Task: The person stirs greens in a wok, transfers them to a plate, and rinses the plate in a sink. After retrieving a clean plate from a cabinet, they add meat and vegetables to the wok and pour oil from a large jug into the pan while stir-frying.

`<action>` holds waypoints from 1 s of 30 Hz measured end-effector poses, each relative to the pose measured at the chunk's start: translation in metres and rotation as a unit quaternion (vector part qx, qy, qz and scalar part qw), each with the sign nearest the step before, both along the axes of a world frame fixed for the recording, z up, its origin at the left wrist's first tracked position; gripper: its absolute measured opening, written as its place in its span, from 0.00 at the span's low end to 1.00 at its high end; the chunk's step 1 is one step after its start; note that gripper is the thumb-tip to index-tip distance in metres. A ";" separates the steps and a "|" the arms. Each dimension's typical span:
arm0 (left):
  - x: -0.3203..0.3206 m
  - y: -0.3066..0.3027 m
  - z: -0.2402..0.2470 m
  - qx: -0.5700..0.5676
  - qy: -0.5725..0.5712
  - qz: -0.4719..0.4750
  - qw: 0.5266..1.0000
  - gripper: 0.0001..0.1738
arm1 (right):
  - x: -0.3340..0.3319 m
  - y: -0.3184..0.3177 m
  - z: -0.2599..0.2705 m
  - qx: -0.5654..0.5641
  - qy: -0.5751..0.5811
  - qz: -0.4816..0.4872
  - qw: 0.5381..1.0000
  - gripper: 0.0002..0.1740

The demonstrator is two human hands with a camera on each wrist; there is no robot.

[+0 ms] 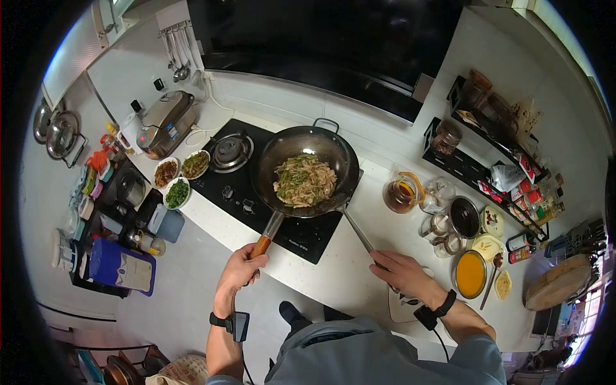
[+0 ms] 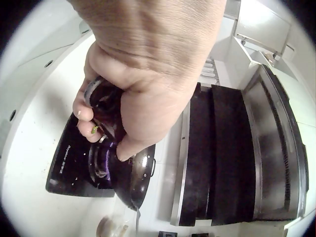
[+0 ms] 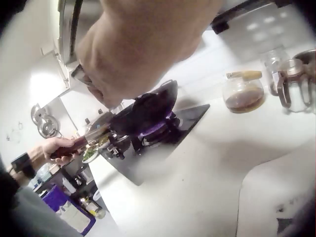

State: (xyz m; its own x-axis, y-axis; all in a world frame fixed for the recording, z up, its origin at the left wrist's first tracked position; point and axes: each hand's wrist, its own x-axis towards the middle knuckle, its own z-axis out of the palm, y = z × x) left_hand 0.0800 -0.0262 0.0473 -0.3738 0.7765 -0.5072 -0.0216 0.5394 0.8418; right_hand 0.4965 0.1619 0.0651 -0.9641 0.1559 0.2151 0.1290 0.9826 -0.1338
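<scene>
A dark wok (image 1: 263,160) sits over the right burner of the black stove (image 1: 308,239), with cooked strips of meat and green pieces (image 1: 305,181) in it. The left hand (image 1: 241,266) grips its wooden handle (image 1: 262,245). In the left wrist view the left hand (image 2: 153,89) is curled round the handle end, and a purple flame (image 2: 107,160) shows under the wok. The right hand (image 1: 407,276) holds a metal utensil (image 1: 359,232), whose far end reaches the wok's right rim. The right wrist view shows the right hand (image 3: 123,69) above the wok (image 3: 148,108).
Three small dishes, one with chopped greens (image 1: 177,193), stand left of the stove beside a rice cooker (image 1: 168,122). To the right are a glass pitcher (image 1: 401,196), several jars, a dark bowl (image 1: 464,217), a bowl of orange liquid (image 1: 470,274) and a spice rack (image 1: 475,176).
</scene>
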 end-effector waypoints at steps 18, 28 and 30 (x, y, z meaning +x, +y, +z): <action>0.004 0.001 -0.006 -0.004 0.031 0.009 0.999 0.29 | 0.012 -0.045 0.033 -0.128 0.233 -0.080 0.961 0.18; 0.003 -0.002 -0.011 -0.012 0.067 0.004 0.998 0.32 | 0.003 -0.021 0.029 -0.032 0.217 -0.048 0.974 0.26; 0.004 -0.004 -0.012 -0.014 0.077 0.004 0.997 0.32 | -0.009 -0.011 0.027 -0.025 0.140 -0.064 0.988 0.28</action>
State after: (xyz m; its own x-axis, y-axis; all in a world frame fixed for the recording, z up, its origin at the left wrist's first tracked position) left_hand 0.0841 -0.0297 0.0354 -0.4546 0.7596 -0.4652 0.1026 0.5634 0.8198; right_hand 0.4872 0.1506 0.0919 -0.8397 0.2897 0.4593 0.2022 0.9518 -0.2307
